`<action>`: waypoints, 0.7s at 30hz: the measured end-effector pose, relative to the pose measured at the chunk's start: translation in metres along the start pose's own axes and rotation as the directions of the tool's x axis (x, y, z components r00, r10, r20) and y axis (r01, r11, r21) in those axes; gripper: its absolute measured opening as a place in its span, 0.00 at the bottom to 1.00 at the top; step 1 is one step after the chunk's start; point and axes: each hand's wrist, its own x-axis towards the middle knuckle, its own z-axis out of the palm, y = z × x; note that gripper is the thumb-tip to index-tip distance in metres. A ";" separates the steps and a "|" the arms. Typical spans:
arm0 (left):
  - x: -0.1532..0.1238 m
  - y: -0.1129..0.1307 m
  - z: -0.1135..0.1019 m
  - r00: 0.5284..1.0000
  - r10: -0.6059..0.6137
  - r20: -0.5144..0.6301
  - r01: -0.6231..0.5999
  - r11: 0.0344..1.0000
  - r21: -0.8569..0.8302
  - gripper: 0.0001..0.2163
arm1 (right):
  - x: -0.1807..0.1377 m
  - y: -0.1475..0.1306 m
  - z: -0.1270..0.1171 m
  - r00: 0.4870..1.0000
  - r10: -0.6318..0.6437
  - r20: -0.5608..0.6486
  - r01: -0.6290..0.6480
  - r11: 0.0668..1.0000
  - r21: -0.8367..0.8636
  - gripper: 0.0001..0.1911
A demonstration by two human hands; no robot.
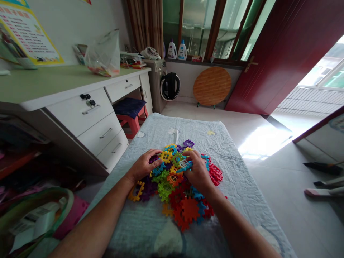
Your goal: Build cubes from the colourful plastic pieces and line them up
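Note:
A heap of flat plastic interlocking tiles (185,200) in red, orange, green, purple, blue and yellow lies on a pale blue cloth-covered surface (236,179). My left hand (143,165) rests on the heap's left side, fingers curled around a joined cluster of tiles (172,159) with a yellow one on top. My right hand (197,170) grips the same cluster from the right, fingers closed on a light blue tile. A loose yellow tile (137,191) lies under my left wrist.
A white desk (80,89) with drawers stands at the left, a red stool (131,118) tucked under it. A plastic bag (104,53) sits on the desk. A round wooden board (212,86) leans on the far wall. A red door (282,53) stands open at the right.

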 end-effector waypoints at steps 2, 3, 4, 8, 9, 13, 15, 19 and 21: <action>0.000 -0.002 0.000 1.000 0.001 -0.008 -0.001 1.000 -0.003 0.20 | -0.002 -0.007 0.002 0.994 -0.059 0.089 0.050 0.993 0.105 0.28; 0.000 -0.002 0.000 1.000 0.002 -0.012 -0.002 1.000 -0.005 0.20 | -0.003 -0.009 0.002 0.986 -0.100 0.135 0.081 0.986 0.145 0.31; 0.000 -0.003 0.001 1.000 0.002 -0.014 -0.003 1.000 -0.007 0.19 | -0.005 -0.011 0.003 0.974 -0.144 0.177 0.115 0.979 0.166 0.34; 0.000 -0.003 0.001 1.000 0.013 0.008 -0.013 1.000 -0.021 0.20 | -0.008 -0.008 -0.001 0.931 -0.235 0.278 0.223 0.972 0.075 0.33; 0.000 -0.003 0.000 1.000 0.014 0.014 -0.014 1.000 -0.022 0.20 | -0.007 -0.006 -0.004 0.934 -0.230 0.273 0.232 0.972 0.023 0.30; -0.001 -0.003 0.000 1.000 0.007 0.018 -0.007 1.000 -0.024 0.20 | -0.006 0.005 -0.023 0.954 -0.135 0.268 0.195 0.957 -0.214 0.21; -0.001 -0.004 0.000 1.000 0.007 0.011 -0.007 1.000 -0.026 0.19 | -0.007 0.012 -0.032 0.936 -0.052 0.349 0.168 0.935 -0.313 0.32; -0.001 -0.004 0.000 1.000 0.006 0.005 -0.006 1.000 -0.014 0.20 | -0.011 0.023 -0.033 0.874 0.105 0.474 0.131 0.889 -0.439 0.60; -0.001 -0.004 0.000 1.000 0.001 0.015 -0.001 1.000 -0.016 0.20 | -0.013 0.023 -0.027 0.875 0.107 0.473 0.137 0.881 -0.452 0.58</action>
